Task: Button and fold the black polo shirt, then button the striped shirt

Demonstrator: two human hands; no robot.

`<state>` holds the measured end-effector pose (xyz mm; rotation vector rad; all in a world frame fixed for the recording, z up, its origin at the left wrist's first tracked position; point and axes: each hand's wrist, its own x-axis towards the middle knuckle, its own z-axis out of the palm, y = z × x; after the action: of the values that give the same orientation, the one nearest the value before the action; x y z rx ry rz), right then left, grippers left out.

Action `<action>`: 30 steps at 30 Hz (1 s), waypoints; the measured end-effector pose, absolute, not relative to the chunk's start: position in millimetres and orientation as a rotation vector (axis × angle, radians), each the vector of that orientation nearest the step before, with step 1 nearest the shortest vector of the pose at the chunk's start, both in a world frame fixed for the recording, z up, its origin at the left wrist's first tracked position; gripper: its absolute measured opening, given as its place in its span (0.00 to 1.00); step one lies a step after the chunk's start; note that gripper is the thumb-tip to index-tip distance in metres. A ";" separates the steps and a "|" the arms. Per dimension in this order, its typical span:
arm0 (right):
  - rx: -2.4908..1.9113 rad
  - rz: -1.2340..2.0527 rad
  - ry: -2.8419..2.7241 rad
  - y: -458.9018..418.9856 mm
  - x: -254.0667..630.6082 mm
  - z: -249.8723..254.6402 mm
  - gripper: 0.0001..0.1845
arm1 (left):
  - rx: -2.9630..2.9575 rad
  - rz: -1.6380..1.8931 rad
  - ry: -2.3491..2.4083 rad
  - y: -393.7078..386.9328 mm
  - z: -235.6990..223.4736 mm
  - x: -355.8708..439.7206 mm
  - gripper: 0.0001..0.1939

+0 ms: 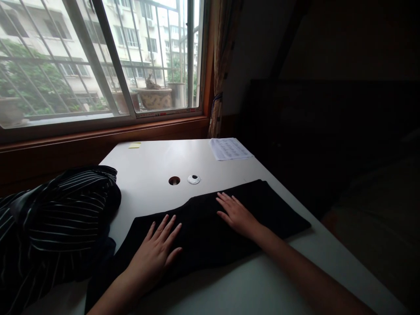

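Observation:
A dark garment (200, 236), perhaps folded trousers, lies flat and lengthwise across the white table (154, 162). My left hand (159, 249) rests palm down on its left part, fingers spread. Farther right, my right hand (236, 214) lies flat on the same cloth near its far edge, fingers stretched out. Neither hand grips the fabric. Beside my left forearm, a heap of black clothing with white stripes (68, 214) covers the table's left side and touches the dark garment's left end.
Beyond the garment are a round hole (174, 180) in the tabletop and a white round cap (194, 179). Printed papers (231, 149) lie at the far right corner, a yellow sticky note (134, 145) at the far left. A barred window (157, 57) and a curtain (218, 96) stand behind.

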<state>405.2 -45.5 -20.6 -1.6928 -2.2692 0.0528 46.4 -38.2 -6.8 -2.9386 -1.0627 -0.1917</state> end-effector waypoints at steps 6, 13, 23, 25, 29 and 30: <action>-2.003 -0.144 -1.841 -44.2 534.3 -41.6 0.23 | -2.924 -0.184 -1.072 -39.3 -4.2 46.9 0.31; -2.219 -0.228 -1.531 -17.8 612.1 -38.4 0.24 | -2.867 -0.248 -1.228 -12.8 23.6 56.4 0.22; -2.323 -0.076 -1.521 33.4 637.3 -26.5 0.14 | -2.928 -0.271 -1.552 37.3 16.6 53.4 0.19; -2.288 -0.050 -1.582 34.7 639.7 -22.5 0.13 | -2.969 -0.287 -1.564 40.7 14.3 48.7 0.17; -2.196 0.023 -1.733 32.8 643.3 -17.5 0.11 | -3.039 -0.281 -1.571 45.7 14.3 44.6 0.14; -2.180 0.037 -1.761 32.2 643.8 -17.2 0.11 | -3.046 -0.284 -1.575 46.3 14.8 44.7 0.13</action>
<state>643.8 32.2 -17.2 -2.1802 -1.7607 0.0373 44.7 46.3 14.8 -3.0462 -1.5745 -0.2837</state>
